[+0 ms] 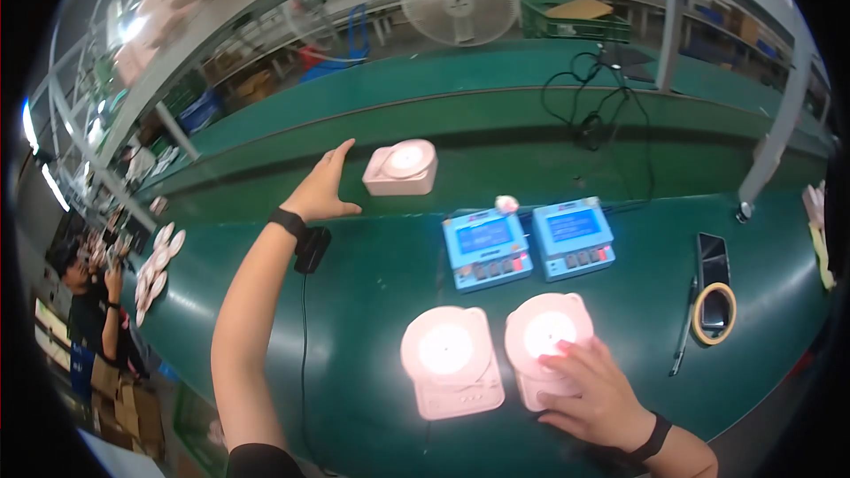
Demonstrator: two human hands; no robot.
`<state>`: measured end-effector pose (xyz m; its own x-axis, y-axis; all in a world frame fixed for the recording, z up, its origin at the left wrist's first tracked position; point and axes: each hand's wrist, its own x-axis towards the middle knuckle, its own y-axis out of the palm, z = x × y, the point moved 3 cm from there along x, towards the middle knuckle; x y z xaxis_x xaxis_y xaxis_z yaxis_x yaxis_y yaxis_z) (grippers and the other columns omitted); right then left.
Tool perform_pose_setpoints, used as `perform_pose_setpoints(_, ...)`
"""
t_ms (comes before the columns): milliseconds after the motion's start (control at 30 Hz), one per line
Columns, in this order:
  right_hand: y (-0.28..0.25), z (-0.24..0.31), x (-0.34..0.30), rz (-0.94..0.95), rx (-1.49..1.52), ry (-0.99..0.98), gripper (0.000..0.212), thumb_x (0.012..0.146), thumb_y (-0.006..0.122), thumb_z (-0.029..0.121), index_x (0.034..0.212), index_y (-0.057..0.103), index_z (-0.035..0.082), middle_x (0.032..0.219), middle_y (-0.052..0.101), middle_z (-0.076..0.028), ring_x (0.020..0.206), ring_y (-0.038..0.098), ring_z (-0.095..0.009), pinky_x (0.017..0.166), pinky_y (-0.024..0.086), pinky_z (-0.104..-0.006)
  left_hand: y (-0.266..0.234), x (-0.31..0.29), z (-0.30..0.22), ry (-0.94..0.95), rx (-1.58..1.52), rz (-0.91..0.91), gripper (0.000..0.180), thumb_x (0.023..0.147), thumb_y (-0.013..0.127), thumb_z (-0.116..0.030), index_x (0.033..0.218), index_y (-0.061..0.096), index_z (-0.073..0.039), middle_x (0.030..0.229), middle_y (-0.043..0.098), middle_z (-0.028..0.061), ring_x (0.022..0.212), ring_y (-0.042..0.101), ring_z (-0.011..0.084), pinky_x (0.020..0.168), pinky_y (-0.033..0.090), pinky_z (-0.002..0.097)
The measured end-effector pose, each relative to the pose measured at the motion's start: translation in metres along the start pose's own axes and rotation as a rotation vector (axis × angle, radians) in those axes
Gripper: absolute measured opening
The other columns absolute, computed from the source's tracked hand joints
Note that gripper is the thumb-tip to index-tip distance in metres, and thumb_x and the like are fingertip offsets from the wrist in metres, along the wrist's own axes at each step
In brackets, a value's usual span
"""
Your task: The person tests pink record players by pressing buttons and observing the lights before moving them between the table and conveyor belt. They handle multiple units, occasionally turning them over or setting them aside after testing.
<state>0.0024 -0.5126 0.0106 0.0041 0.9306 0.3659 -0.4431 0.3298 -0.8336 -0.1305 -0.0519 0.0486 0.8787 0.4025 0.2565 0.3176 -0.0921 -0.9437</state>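
My left hand reaches forward, thumb and fingers spread with nothing in them. Just right of it, apart from the fingertips, a pink box-shaped device with a round lit disc sits on the green strip beyond the near table. My right hand lies over the lower part of a pink turntable-shaped device, its fingers bent onto the lit disc and body and hiding part of both. A matching pink device lies flat to the left of it, its disc glowing white, untouched.
Two blue testers with screens stand behind the pink devices. At right lie a phone, a tape roll and a pen. A black cabled device sits by my left wrist. Pink discs lie far left, near another person.
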Motion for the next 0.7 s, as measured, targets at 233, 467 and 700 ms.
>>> perform_pose_setpoints(233, 0.0, -0.005, 0.002, 0.066, -0.026, -0.12, 0.026, 0.077, 0.073, 0.018, 0.102, 0.068, 0.012, 0.123, 0.057, -0.014, 0.114, 0.052, -0.034, 0.092, 0.04, -0.0529, 0.067, 0.111, -0.001, 0.035, 0.049, 0.284, 0.106, 0.053, 0.078, -0.007, 0.147, 0.029, -0.015, 0.138, 0.044, 0.0241, 0.13, 0.041, 0.0414, 0.108, 0.038, 0.0421)
perform_pose_setpoints(467, 0.007, -0.002, 0.007, 0.064, 0.317, 0.169, 0.032, 0.084, 0.068, 0.014, 0.112, 0.062, -0.001, 0.117, 0.056, -0.016, 0.106, 0.054, -0.033, 0.093, 0.043, -0.0445, 0.042, 0.087, -0.058, 0.282, 0.482, -0.164, 0.097, 0.053, 0.076, -0.005, 0.142, 0.039, -0.018, 0.123, 0.053, 0.0172, 0.118, 0.05, 0.0367, 0.101, 0.042, 0.0418)
perform_pose_setpoints(700, 0.016, -0.01, -0.012, -0.041, 0.29, 0.066, 0.026, 0.081, 0.069, 0.013, 0.102, 0.063, -0.002, 0.113, 0.056, -0.017, 0.105, 0.054, -0.033, 0.092, 0.045, -0.0388, -0.009, -0.048, -0.118, -0.036, 0.14, -0.21, 0.098, 0.05, 0.08, -0.013, 0.14, 0.042, -0.015, 0.116, 0.056, 0.0175, 0.107, 0.056, 0.0362, 0.088, 0.05, 0.0433)
